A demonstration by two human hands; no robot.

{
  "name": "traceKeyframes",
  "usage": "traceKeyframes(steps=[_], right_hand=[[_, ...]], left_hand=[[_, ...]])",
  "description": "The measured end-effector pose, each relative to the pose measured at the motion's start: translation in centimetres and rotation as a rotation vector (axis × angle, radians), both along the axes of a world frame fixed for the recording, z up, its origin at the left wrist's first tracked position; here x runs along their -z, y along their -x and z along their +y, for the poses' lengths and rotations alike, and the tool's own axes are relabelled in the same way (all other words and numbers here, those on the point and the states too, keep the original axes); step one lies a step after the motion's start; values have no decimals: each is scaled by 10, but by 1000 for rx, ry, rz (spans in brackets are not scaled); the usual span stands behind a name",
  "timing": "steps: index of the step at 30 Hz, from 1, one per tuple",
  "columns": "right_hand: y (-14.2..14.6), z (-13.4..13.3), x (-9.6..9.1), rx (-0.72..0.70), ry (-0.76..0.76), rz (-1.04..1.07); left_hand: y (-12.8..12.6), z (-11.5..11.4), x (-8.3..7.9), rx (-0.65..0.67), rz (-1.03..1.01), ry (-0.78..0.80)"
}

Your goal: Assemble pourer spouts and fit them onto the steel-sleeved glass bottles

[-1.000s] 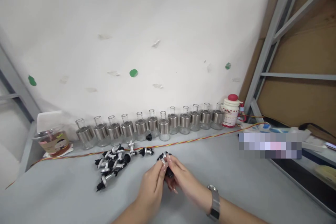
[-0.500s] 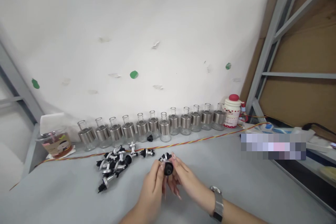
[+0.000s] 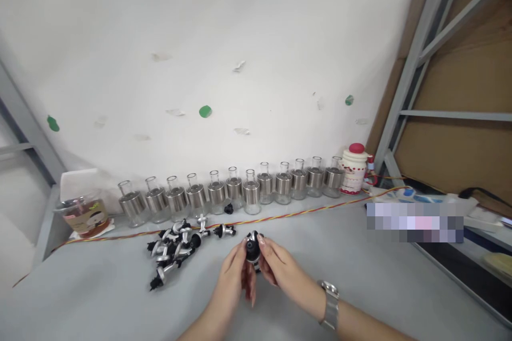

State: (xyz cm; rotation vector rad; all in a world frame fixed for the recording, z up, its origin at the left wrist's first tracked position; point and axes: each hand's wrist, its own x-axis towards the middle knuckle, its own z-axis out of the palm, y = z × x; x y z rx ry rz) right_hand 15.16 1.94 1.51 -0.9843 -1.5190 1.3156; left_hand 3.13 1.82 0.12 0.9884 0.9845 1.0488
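Between both hands, above the grey table, is a black-and-silver bottle pourer [image 3: 253, 249], its round black end turned up toward me. My left hand [image 3: 232, 272] grips it from the left with thumb and fingers. From the other side my right hand [image 3: 276, 264] closes on it, thumb near the top; a watch is on that wrist. Fingers hide much of the pourer's lower part. To the left lies a pile of similar pourers [image 3: 176, 248], with a single pourer [image 3: 224, 230] apart from it. A small black piece [image 3: 228, 208] sits near the bottles.
Several glass bottles with steel bands [image 3: 196, 197] line the wall. A twisted red-yellow wire [image 3: 280, 217] runs across the table in front. At left stands a plastic cup [image 3: 86, 218], at right a white jar with red lid [image 3: 354, 170]. Papers and plastic [image 3: 432, 200] lie at far right.
The held pourer has turned in my fingers: its black end now faces more upward and its silver part shows below. Both hands have shifted slightly; the pile is unchanged.
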Motion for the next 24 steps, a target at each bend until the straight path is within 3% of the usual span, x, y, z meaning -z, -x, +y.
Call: traceKeyframes(steps=[7, 12, 16, 20, 24], right_hand=[[3, -4, -2, 9, 2, -30], [5, -13, -6, 77, -33, 20], [4, -13, -7, -1, -47, 69], [3, -1, -1, -43, 112, 197], [-1, 5, -3, -64, 237, 376]], left_hand=[[-6, -10, -4, -48, 106, -100], [-6, -22, -9, -122, 243, -291], [-1, -21, -11, -116, 321, -435], [12, -18, -12, -175, 537, -684], [21, -20, -10, -127, 790, -969]])
